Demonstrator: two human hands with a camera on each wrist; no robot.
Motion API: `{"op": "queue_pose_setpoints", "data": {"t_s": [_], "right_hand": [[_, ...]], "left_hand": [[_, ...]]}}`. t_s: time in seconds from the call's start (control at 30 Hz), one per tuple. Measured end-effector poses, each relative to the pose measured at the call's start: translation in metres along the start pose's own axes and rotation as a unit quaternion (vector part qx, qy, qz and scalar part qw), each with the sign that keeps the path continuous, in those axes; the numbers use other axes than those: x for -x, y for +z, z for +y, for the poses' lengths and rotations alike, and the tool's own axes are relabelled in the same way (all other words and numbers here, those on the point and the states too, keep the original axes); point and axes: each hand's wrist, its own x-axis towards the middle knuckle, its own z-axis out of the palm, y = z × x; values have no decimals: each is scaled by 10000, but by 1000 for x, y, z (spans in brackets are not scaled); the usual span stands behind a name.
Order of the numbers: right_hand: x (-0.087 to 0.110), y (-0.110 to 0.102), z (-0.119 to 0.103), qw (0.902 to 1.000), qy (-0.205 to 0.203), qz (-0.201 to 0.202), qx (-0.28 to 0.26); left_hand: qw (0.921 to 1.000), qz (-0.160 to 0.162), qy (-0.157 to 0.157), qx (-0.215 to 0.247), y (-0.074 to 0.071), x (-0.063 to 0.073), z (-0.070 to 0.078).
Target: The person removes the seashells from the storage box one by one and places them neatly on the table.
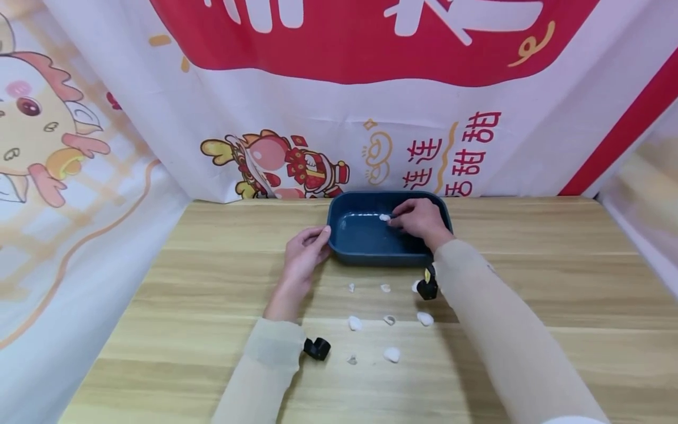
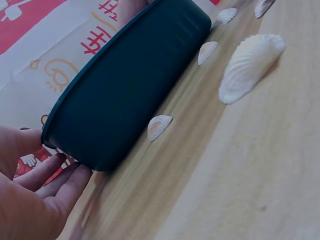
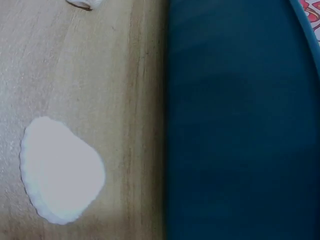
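A dark blue rectangular basin (image 1: 389, 259) stands on the wooden table by the back curtain. My left hand (image 1: 307, 253) grips its left end. In the left wrist view, the thumb is at the rim and the fingers (image 2: 72, 187) touch the outer wall. My right hand (image 1: 418, 221) reaches inside the basin and pinches a small white seashell (image 1: 384, 217) at its fingertips. The right wrist view shows the basin's outer wall (image 3: 240, 125) and a white scalloped seashell (image 3: 60, 172) beside it; the right hand is out of that view.
Several seashells lie in loose rows in front of the basin, among them a white one (image 1: 392, 354), a hollow-looking one (image 1: 389, 320) and a ribbed one (image 2: 252, 67). A printed curtain (image 1: 318, 106) hangs behind the table (image 1: 212, 294). Black wrist cameras (image 1: 318, 348) sit at both sleeves.
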Motion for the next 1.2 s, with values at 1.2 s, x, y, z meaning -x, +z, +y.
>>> {"op": "queue_pose_setpoints", "data": {"t_s": [1.2], "right_hand": [[-11, 15, 0, 9973, -75, 406, 608]], "left_hand": [[9998, 42, 168, -15, 3, 2, -3]]}}
